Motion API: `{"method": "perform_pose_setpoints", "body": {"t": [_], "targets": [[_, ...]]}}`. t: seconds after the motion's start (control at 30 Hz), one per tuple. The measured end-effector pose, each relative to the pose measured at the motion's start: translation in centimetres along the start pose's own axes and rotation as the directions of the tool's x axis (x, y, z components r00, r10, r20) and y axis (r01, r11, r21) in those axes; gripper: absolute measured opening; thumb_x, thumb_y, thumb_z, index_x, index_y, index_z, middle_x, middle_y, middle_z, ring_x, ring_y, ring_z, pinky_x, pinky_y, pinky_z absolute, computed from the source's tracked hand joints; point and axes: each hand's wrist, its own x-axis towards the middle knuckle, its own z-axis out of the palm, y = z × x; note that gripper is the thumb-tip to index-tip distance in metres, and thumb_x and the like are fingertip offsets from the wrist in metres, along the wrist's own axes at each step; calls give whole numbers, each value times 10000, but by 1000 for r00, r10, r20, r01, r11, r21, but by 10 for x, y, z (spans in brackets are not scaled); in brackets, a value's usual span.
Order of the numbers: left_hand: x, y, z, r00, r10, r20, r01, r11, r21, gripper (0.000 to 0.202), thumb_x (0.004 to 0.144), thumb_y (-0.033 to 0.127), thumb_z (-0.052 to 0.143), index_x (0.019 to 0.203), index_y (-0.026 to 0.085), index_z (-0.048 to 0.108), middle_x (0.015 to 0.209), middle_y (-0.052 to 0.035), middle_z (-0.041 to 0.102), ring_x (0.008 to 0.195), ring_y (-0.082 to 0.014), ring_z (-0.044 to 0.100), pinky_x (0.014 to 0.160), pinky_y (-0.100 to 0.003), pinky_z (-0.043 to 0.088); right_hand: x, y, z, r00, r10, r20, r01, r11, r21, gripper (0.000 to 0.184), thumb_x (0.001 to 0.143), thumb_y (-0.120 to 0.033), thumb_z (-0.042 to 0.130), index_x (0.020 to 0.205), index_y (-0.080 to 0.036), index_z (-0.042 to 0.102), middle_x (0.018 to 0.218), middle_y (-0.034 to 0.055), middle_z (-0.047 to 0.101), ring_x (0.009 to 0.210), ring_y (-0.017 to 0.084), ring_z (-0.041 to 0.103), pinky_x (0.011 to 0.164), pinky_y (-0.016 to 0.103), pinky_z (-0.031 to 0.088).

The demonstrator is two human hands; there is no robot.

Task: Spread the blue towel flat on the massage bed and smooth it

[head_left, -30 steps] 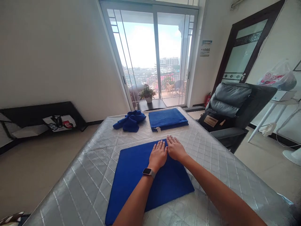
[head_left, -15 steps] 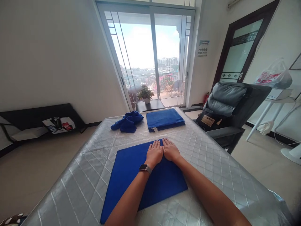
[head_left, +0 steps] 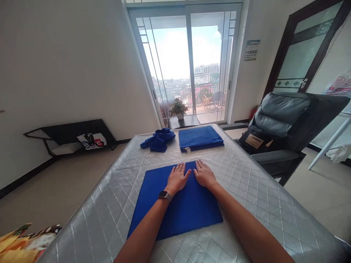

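A blue towel lies spread flat in front of me on a table with a silver quilted cover. My left hand rests palm down on its upper part, fingers stretched out and thumb apart; a watch is on that wrist. Beside it, my right hand presses flat near the towel's far right corner. A small gap separates the two hands. Farther back are a neat stack of folded blue towels with a white tag and a crumpled blue cloth.
A black recliner with a dark bag on it stands to the right. Behind the table, a potted plant sits on a chair before the sliding glass door. A low black rack is at the left wall, and patterned fabric shows lower left.
My hands were side by side and touching; now they have moved apart, the left one slightly leftward. The view has turned a little to the left.
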Motion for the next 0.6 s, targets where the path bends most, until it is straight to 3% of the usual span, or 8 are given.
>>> {"method": "perform_pose_setpoints", "body": {"t": [0.13,0.23,0.33,0.47,0.6], "targets": [[-24,-54,-11,991,-114,74,113,993,17,743,1006,614,117,1555,148,300,1623,-101,295,1514,-239,238,1239,-461,203,0,-1,-2,1000,14,19,-14,1000,8,656,1031,-403,216,1567,-30,264,1641,120,212,1523,206,155,1234,364,129],[-47,-102,-18,975,-209,76,204,977,59,750,1009,601,123,1550,113,300,1618,-151,291,1512,-277,239,1229,-504,195,0,-1,-2,1000,16,17,-15,1000,-1,653,1033,-402,210,1568,-32,264,1642,118,211,1522,205,158,1233,359,123],[-65,-133,-21,955,-294,51,288,953,97,763,1009,590,105,1549,83,286,1620,-171,277,1509,-295,243,1220,-505,207,1,0,-1,1000,11,27,-10,1000,-19,655,1034,-406,198,1570,-35,262,1643,119,204,1523,200,153,1232,357,121],[-72,-138,-22,938,-344,38,340,936,89,821,995,618,98,1540,33,281,1620,-186,275,1513,-282,236,1228,-454,198,3,0,0,999,14,40,-12,998,-57,662,1031,-412,193,1572,-34,254,1644,121,199,1525,200,145,1229,358,128],[-69,-134,-23,940,-340,36,336,938,87,799,995,610,117,1540,53,293,1621,-183,269,1512,-286,236,1217,-463,222,2,-5,-4,999,28,33,-25,996,-81,650,1027,-387,212,1566,-26,267,1639,135,219,1524,208,147,1227,367,121]]}}
